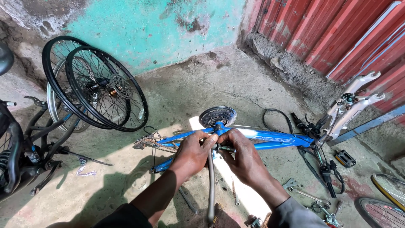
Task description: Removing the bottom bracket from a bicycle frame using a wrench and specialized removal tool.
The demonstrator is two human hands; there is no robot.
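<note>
Hands meet mid-frame: left hand (193, 153) and right hand (241, 157) both curl tight around a long grey metal bar (210, 185) seated at the bottom bracket of the stripped blue bicycle frame (270, 140) lying on the concrete floor (202, 90). Black spoked wheels (95, 84) lean off at ten o'clock, already removed; silver spanners (308, 195) lie at four.

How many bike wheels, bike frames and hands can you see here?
Spoked wheels leaning on the wall: 2
Wheels cut off at the lower right corner: 2
Blue bike frame: 1
Dark bike frame at the left edge: 1
Hands, left hand and right hand, both on the blue frame's crank area: 2
Total: 8
</note>
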